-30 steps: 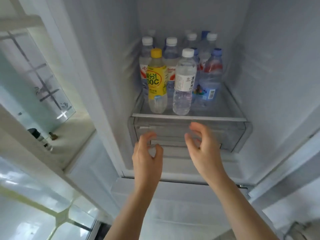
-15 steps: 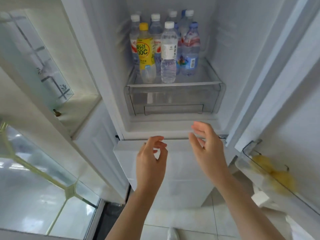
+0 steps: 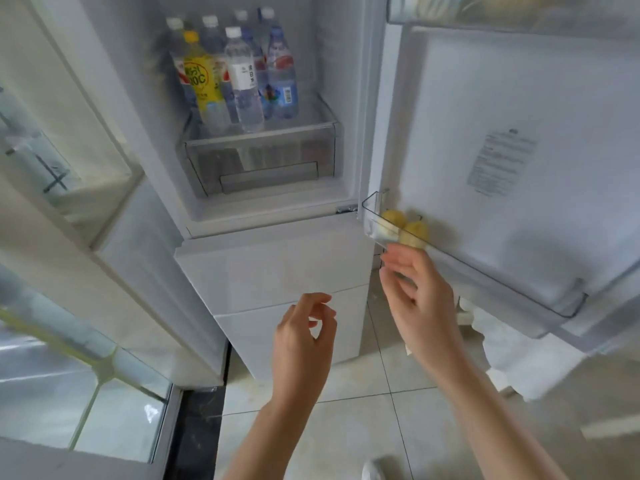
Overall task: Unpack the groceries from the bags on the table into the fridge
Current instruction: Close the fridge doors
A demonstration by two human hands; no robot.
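Observation:
The white fridge (image 3: 273,258) stands open ahead of me. Several drink bottles stand on its lowest shelf, among them a yellow bottle (image 3: 201,79) and a clear water bottle (image 3: 242,81). Under them sits a clear drawer (image 3: 263,157), closed. The open door (image 3: 491,140) swings out to the right; its lower clear bin (image 3: 485,275) holds two yellow fruits (image 3: 405,226). My right hand (image 3: 420,299) hovers just below that bin's left end, fingers apart, holding nothing. Lower and to the left, my left hand (image 3: 303,337) hangs in front of the freezer drawers, fingers loosely curled and empty.
A white cabinet with glass doors (image 3: 79,386) stands close on the left. Pale floor tiles (image 3: 346,427) lie below, with a shoe tip (image 3: 372,471) at the bottom edge. An upper door bin (image 3: 512,12) shows at the top right.
I have backed away from the shelf and the view has swung down and right. Both hands pulled back from the drawer front; the right hand moved toward the door bin.

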